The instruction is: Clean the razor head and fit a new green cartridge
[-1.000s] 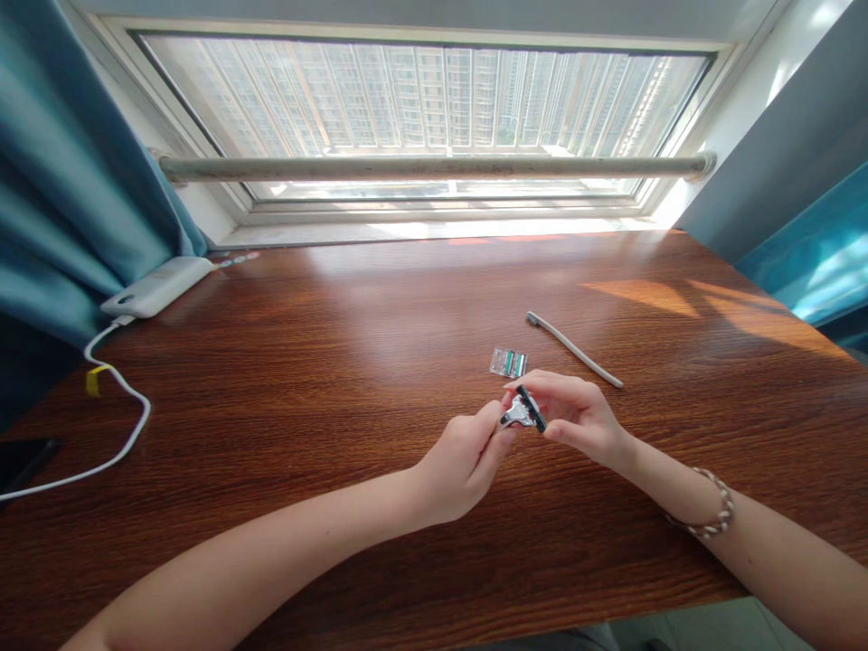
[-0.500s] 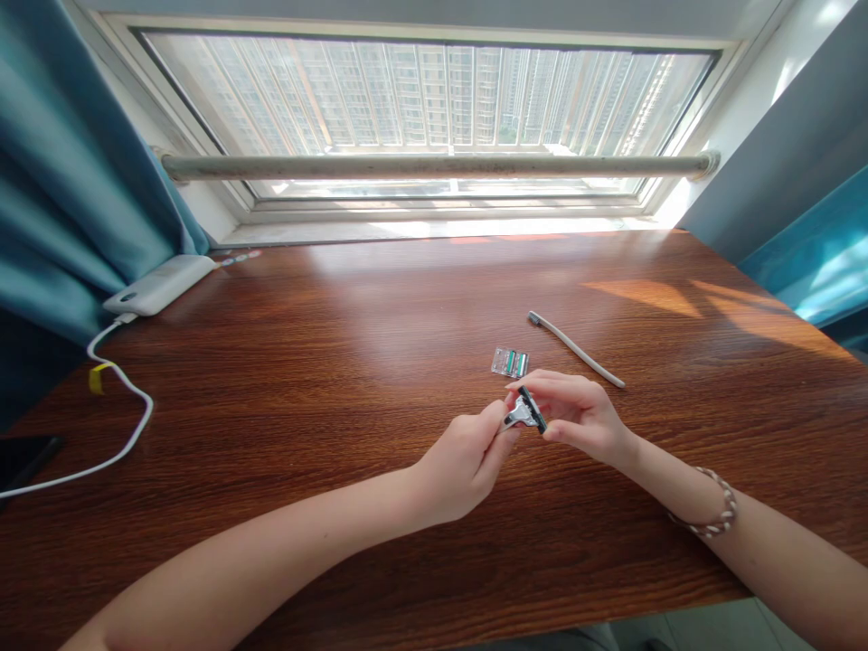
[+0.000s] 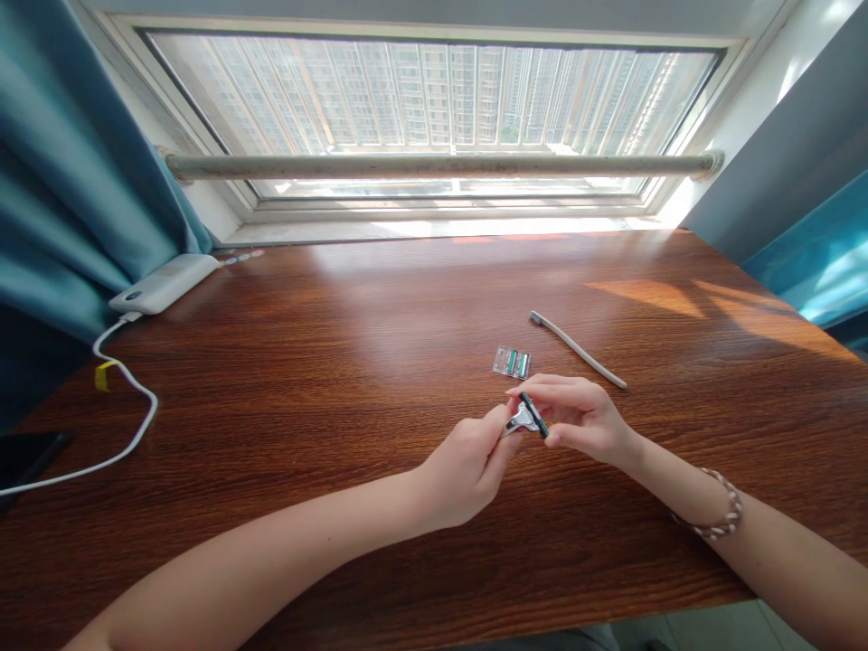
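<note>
My left hand [image 3: 467, 470] is closed around the handle of a razor [image 3: 522, 418], whose silver neck and black head point up and to the right. Fingers and thumb of my right hand [image 3: 581, 416] are curved round the two ends of the black head, pinching it. Just beyond the hands, a small clear case [image 3: 512, 363] with green and white blade cartridges lies on the wooden table [image 3: 380, 334]. To its right rests a white toothbrush [image 3: 580, 351] with dark bristles, lying at a slant.
A white power bank [image 3: 166, 284] with a white cable [image 3: 146, 420] lies at the table's left, by a blue curtain [image 3: 81, 145]. A dark flat object [image 3: 31, 457] is at the left edge. Behind the table, a pipe [image 3: 440, 166] crosses the window.
The view has shifted very slightly. Both hands keep their hold on the razor, whose head looks slightly turned.
</note>
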{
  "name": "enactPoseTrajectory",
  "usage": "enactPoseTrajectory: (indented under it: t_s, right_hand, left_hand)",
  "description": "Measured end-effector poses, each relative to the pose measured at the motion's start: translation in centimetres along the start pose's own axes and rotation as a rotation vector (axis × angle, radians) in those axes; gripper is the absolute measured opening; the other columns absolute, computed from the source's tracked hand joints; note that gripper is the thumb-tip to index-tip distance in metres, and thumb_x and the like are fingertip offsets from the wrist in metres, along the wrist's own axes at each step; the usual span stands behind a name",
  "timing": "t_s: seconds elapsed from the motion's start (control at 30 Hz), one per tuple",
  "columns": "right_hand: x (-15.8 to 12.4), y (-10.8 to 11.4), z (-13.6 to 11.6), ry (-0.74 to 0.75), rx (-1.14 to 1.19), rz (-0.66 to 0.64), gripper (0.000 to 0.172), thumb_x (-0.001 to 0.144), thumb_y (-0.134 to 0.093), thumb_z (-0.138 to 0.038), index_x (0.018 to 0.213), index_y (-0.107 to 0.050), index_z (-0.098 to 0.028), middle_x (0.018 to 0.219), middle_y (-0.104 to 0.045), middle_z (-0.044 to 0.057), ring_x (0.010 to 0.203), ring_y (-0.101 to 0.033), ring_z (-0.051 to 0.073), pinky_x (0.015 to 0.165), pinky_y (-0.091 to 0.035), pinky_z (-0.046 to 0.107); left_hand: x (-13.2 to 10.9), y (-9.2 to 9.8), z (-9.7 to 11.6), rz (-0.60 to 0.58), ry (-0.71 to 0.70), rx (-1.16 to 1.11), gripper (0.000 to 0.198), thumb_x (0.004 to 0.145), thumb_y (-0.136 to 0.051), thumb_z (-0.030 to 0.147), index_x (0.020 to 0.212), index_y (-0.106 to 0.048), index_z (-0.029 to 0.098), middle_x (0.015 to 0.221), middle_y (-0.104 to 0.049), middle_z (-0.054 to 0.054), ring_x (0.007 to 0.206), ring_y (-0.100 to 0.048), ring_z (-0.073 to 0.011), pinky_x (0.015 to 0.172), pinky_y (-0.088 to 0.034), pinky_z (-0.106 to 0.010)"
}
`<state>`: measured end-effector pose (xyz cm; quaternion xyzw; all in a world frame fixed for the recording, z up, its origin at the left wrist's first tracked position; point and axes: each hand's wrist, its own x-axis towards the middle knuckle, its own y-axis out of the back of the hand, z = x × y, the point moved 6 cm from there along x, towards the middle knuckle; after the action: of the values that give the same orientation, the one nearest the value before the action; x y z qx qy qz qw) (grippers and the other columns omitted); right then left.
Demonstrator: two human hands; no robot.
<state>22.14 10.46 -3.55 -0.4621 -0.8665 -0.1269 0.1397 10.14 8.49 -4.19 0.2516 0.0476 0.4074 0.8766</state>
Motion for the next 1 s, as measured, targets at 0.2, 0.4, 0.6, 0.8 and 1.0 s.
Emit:
enactPoseTrajectory:
  t_s: [0.2,0.4,0.6,0.8,1.0]
  right_hand:
    - [0.1,-0.1,-0.2,-0.032,-0.047,-0.018,0.040,0.072,-0.066,-0.029,0.111,-0.059,-0.022,0.105,-0.059,0.009,0.089,-0.058,0.018,0.073,-0.051,0.028]
    - [0.1,0.1,-0.1,-0.019,-0.075,-0.003,0.038,0.072,-0.066,-0.027,0.109,-0.060,-0.022,0.100,-0.061,0.007,0.086,-0.058,0.018,0.073,-0.051,0.028]
    - [0.0,0.3,0.2,-0.036,-0.079,-0.016,0.038,0.072,-0.066,-0.025,0.110,-0.060,-0.022,0.103,-0.061,0.008,0.089,-0.058,0.019,0.074,-0.050,0.029]
    - [0.2,0.1,0.2,-0.088,0.030,0.044,0.036,0.076,-0.062,-0.028,0.111,-0.058,-0.021,0.103,-0.058,0.008,0.088,-0.058,0.019,0.074,-0.051,0.030]
    - [0.0,-0.2,0.3,-0.092,0.131,0.086,0.035,0.075,-0.063,-0.023,0.109,-0.057,-0.022,0.102,-0.060,0.008,0.088,-0.060,0.019,0.078,-0.051,0.033]
  left_hand:
    - [0.0,0.0,0.3,-0.025,0.005,-0.020,0.018,0.090,-0.027,0.027,0.084,-0.040,0.017,0.065,-0.043,0.002,0.058,-0.038,-0.0100,0.058,-0.030,-0.023]
    - [0.1,0.0,0.2,-0.064,0.057,-0.029,0.022,0.090,-0.027,0.029,0.088,-0.044,0.015,0.065,-0.043,0.001,0.057,-0.037,-0.0099,0.058,-0.030,-0.023]
    - [0.3,0.4,0.6,-0.123,0.063,-0.037,0.028,0.090,-0.025,0.030,0.095,-0.048,0.015,0.079,-0.052,-0.002,0.068,-0.044,-0.0117,0.067,-0.035,-0.024]
    - [0.6,0.8,0.2,-0.041,0.071,-0.083,0.031,0.090,-0.027,0.035,0.098,-0.049,0.015,0.078,-0.053,-0.003,0.070,-0.046,-0.0132,0.067,-0.036,-0.025]
    - [0.6,0.7,-0.3,-0.021,0.092,-0.168,0.030,0.088,-0.031,0.038,0.085,-0.049,0.014,0.064,-0.044,0.002,0.061,-0.039,-0.0106,0.059,-0.033,-0.024]
